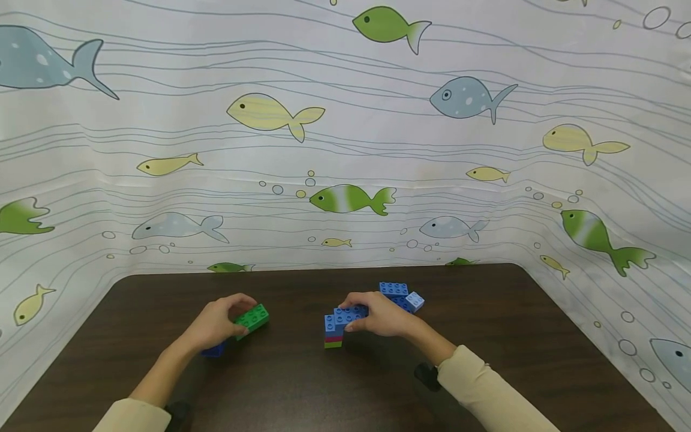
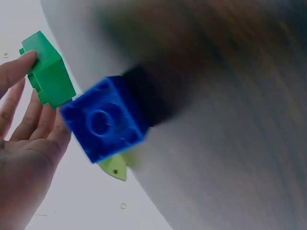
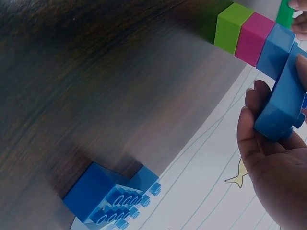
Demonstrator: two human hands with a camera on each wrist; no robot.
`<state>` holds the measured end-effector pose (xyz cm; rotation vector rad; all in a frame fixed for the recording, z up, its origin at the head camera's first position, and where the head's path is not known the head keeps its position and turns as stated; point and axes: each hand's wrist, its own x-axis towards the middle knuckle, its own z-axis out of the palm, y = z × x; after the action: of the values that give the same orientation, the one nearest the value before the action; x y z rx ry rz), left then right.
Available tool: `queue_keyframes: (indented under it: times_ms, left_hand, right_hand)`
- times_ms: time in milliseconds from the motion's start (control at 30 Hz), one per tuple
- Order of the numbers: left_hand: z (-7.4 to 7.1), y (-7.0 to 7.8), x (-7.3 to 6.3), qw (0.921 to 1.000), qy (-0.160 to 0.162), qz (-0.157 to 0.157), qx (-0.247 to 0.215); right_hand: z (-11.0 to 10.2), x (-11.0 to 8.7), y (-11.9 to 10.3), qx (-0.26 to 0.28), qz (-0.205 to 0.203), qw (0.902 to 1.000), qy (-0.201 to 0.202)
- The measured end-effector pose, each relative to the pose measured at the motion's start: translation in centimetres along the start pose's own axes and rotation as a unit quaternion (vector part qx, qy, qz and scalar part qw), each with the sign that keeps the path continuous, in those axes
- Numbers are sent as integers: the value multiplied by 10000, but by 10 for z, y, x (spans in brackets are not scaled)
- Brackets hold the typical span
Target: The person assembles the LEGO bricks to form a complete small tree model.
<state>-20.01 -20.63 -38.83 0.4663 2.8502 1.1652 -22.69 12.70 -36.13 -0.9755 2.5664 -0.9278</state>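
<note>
In the head view my left hand (image 1: pixel 216 324) pinches a green toy brick (image 1: pixel 252 320) between thumb and fingers. By that hand lies a dark blue brick (image 1: pixel 213 351), its hollow underside facing the left wrist camera. My right hand (image 1: pixel 380 316) grips a long blue brick (image 1: pixel 349 314) by its sides, thumb on one and fingers on the other. This brick sits against the top of a small stack of a blue brick (image 3: pixel 275 51), a pink brick (image 3: pixel 255 38) and a lime brick (image 3: pixel 232 29), and overhangs it. Whether it is pressed on fully I cannot tell.
Behind the right hand several blue bricks (image 1: pixel 393 289) lie together, with a light blue brick (image 1: pixel 414 301) at their right. The dark wooden table (image 1: pixel 291 390) meets a fish-patterned backdrop (image 1: pixel 345 150) along its back and sides.
</note>
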Motion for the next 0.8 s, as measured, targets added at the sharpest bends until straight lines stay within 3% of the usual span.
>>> queue_keyframes:
  times_ms: [433,633,800]
  left_hand:
    - [3,39,0,9982,-121,519,-260]
    - [12,60,1,9930,-360,940,-621]
    - [25,71,6,9907,-486,1083,-662]
  right_hand:
    - [0,1,0,35,-26,10000,9]
    - [0,0,-1,49,-17,10000,15]
    - [0,0,0,36,-49,10000,25]
